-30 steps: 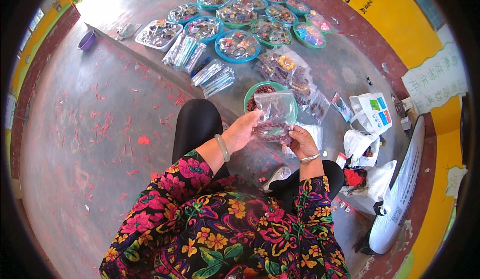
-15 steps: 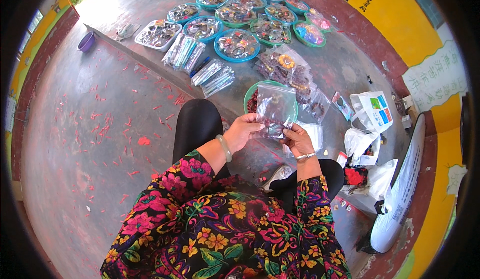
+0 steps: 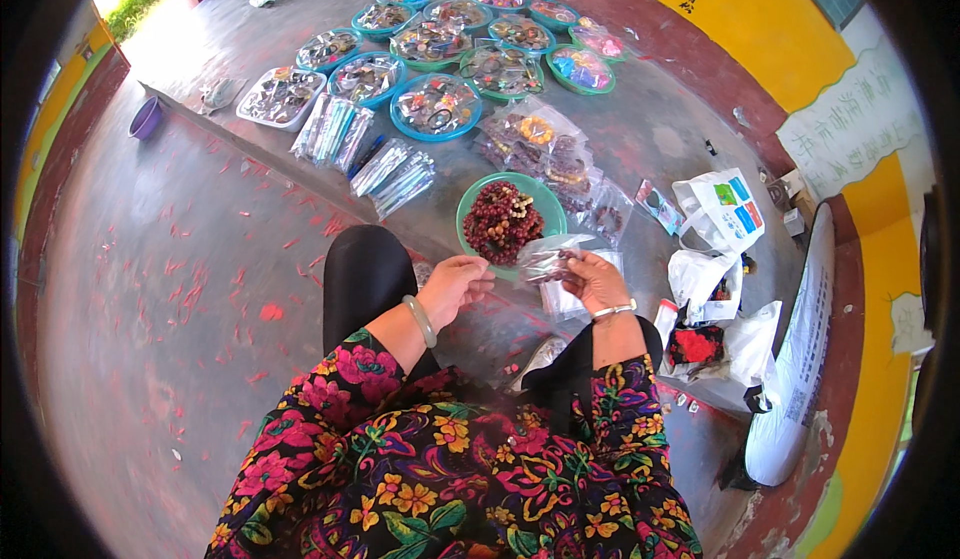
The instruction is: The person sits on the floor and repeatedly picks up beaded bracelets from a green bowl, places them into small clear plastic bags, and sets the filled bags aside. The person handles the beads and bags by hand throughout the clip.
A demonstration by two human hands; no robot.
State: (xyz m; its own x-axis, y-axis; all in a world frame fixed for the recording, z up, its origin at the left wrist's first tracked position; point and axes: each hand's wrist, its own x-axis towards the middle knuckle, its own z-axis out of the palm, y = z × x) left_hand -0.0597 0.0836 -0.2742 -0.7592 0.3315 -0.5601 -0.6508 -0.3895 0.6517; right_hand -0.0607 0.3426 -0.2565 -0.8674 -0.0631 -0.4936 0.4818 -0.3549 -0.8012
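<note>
My right hand (image 3: 597,284) grips a clear plastic bag (image 3: 545,256) with dark red beads inside, its fingers closed on the bag's right end. The bag lies tilted over the near rim of a green bowl (image 3: 549,202). Heaped in that bowl are strings of dark red beads (image 3: 500,224), a few of them paler. My left hand (image 3: 455,287) is just left of the bag and apart from it, thumb and fingers pinched together; anything between them is too small to make out. Under the right hand lies a stack of flat clear bags (image 3: 563,302), partly hidden.
Filled bags (image 3: 535,134) of bracelets lie beyond the bowl. Farther off stand several round basins (image 3: 437,137) of packed goods and a white tray (image 3: 262,117). Bundles of wrapped sticks (image 3: 393,176) are at left. White carrier bags (image 3: 715,209) and a long silvery package (image 3: 800,389) lie at right.
My left hand has come off the bag and moved left. The bag, upright before, now lies tilted in my right hand, uncovering the beads in the bowl. The whole view has shifted somewhat.
</note>
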